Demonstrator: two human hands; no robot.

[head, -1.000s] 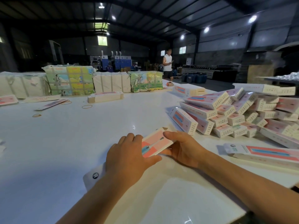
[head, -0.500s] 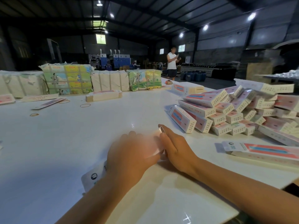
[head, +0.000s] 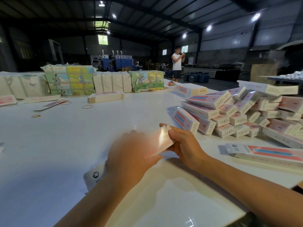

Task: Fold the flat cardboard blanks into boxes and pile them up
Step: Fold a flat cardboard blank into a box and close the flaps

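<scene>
A long pink-and-white cardboard blank (head: 159, 141) is held between my two hands just above the white table (head: 49, 153). My left hand (head: 129, 154) grips its middle from the left, blurred by motion, and the blank's white tab end (head: 94, 176) sticks out beneath that wrist. My right hand (head: 183, 143) pinches the far end, with its fingertips on the small end flap. A pile of folded boxes (head: 229, 112) lies at the right. A stack of flat blanks (head: 268, 154) lies right of my right forearm.
Wrapped bundles (head: 70, 81) line the table's far edge, with a small stack of flat blanks (head: 105, 96) in front of them. Rubber bands (head: 86, 106) lie scattered at the left. A person (head: 177, 63) stands beyond the table.
The blank has been tipped up from lying flat, so its printed face now catches the light. My right hand's fingers have shifted onto the end flap. The person in the background has raised both hands.
</scene>
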